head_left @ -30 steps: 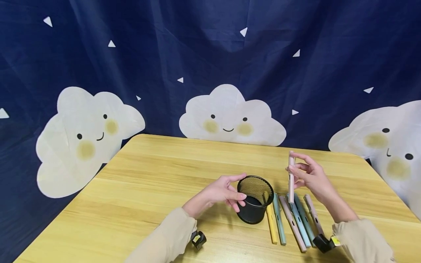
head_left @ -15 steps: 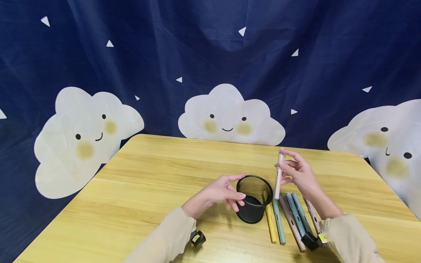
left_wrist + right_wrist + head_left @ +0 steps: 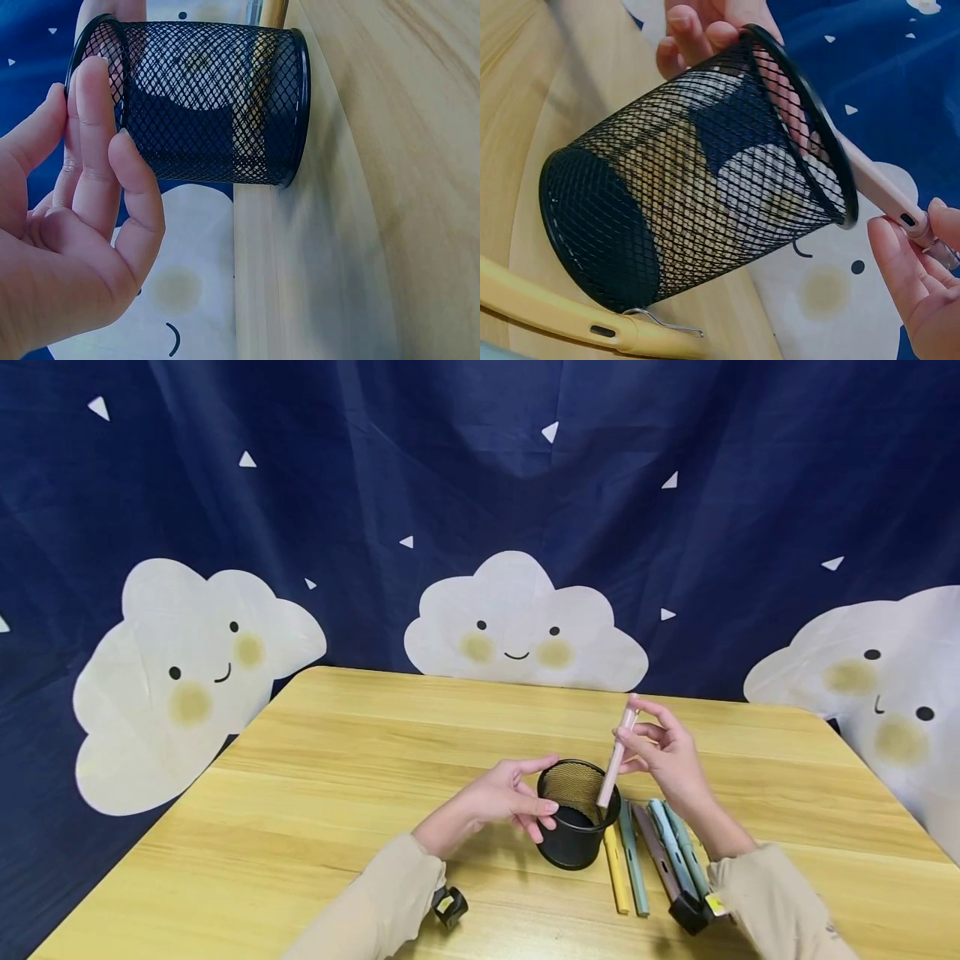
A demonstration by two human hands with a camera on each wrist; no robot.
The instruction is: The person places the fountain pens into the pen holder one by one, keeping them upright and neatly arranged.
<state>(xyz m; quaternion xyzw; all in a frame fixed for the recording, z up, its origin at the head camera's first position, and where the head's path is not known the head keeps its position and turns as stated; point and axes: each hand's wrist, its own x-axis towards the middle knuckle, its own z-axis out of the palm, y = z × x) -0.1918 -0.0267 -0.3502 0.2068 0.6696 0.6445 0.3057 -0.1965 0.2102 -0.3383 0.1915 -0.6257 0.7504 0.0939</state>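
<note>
A black mesh pen cup (image 3: 573, 850) stands upright on the wooden table. My left hand (image 3: 495, 795) grips its rim from the left, thumb and fingertips at the edge, as the left wrist view (image 3: 75, 225) of that hand also shows. Between the thumb and fingers of my right hand (image 3: 671, 758) is a pale pink capped pen (image 3: 617, 763), tilted with its lower end at the cup's mouth. In the right wrist view the pink pen (image 3: 881, 184) reaches behind the rim. A yellow pen (image 3: 617, 872) lies right beside the cup's base.
Right of the yellow pen lie a green pen (image 3: 634, 868), a mauve pen (image 3: 655, 847), a light blue pen (image 3: 667, 839) and a teal pen (image 3: 686, 850). My right sleeve and wrist camera (image 3: 688, 914) cover their near ends. A dark blue cloud-printed curtain (image 3: 480, 468) hangs behind the table.
My right hand has carried the pink pen leftward from above the row of pens to the cup's mouth, and the pen now leans. My left hand and the cup have stayed in place.
</note>
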